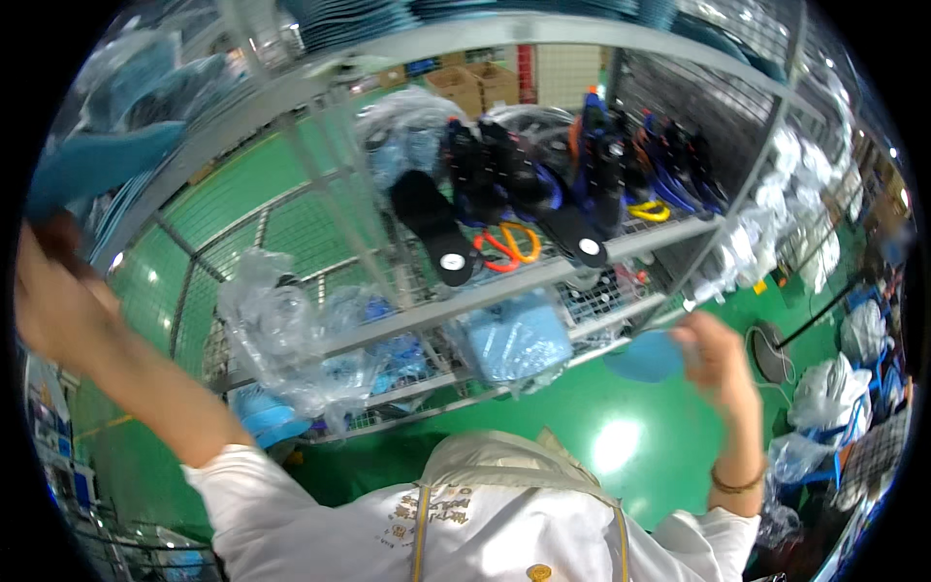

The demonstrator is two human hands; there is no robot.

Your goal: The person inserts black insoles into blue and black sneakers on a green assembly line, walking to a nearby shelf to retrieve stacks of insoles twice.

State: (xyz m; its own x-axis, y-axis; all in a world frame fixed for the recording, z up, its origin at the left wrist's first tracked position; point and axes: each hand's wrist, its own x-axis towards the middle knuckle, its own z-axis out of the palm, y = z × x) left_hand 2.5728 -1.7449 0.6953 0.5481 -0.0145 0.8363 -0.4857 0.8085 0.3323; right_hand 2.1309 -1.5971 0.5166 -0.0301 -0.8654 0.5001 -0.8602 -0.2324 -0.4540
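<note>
At the far left edge, my left hand (63, 291) is raised and blurred, its fingers closed at the lower end of a blue insole (107, 160). More blue sheets are stacked just behind it, partly hidden. My right hand (716, 354) is out over the floor to the right of the rack, closed on the edge of another blue insole (644, 357). Only the rounded part of that insole shows; the rest is hidden by the fingers.
A grey metal rack (504, 283) stands in front of me, with black shoes (475, 175), black insoles (432, 228) and orange-handled scissors (509, 247). Bagged blue pieces (519, 335) lie on its lower shelf. Plastic bags (829, 388) crowd the right side.
</note>
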